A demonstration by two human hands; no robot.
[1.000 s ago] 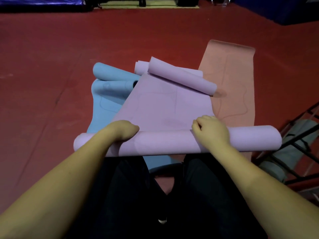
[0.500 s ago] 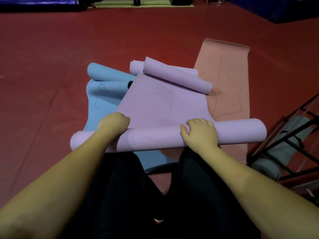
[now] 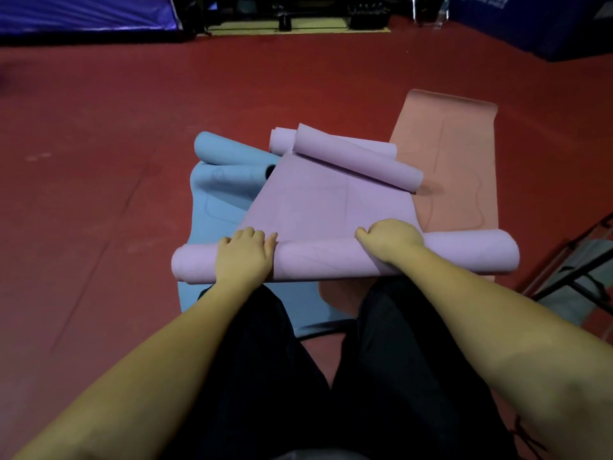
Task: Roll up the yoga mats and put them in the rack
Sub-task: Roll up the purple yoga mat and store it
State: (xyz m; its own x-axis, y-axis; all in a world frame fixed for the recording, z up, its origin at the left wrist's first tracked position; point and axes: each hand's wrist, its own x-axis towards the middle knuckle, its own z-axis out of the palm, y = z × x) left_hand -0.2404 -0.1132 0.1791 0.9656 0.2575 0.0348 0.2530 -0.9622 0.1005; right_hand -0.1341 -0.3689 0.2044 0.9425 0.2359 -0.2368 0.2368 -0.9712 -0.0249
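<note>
A purple yoga mat [image 3: 331, 207] lies in front of my knees, its near end rolled into a tube [image 3: 318, 263] and its far end curled up. My left hand [image 3: 245, 254] rests flat on the tube's left part with the fingers stretched forward. My right hand [image 3: 388, 239] lies on the tube right of centre with its fingers curled over the top of the roll. Under the purple mat lie a blue mat [image 3: 219, 194], curled at its far end, and a flat salmon mat [image 3: 454, 154]. The black rack [image 3: 577, 277] stands at the right edge.
A grey rolled mat [image 3: 593, 260] lies inside the rack. The red floor [image 3: 99, 194] spreads to the left and ahead. Blue padding [image 3: 83, 11] and dark equipment line the far wall. My dark-trousered legs [image 3: 331, 376] fill the lower centre.
My left hand has opened from a fist and now lies flat on the roll. The right hand has shifted slightly forward on the roll, and the tube has turned a little further along the mat.
</note>
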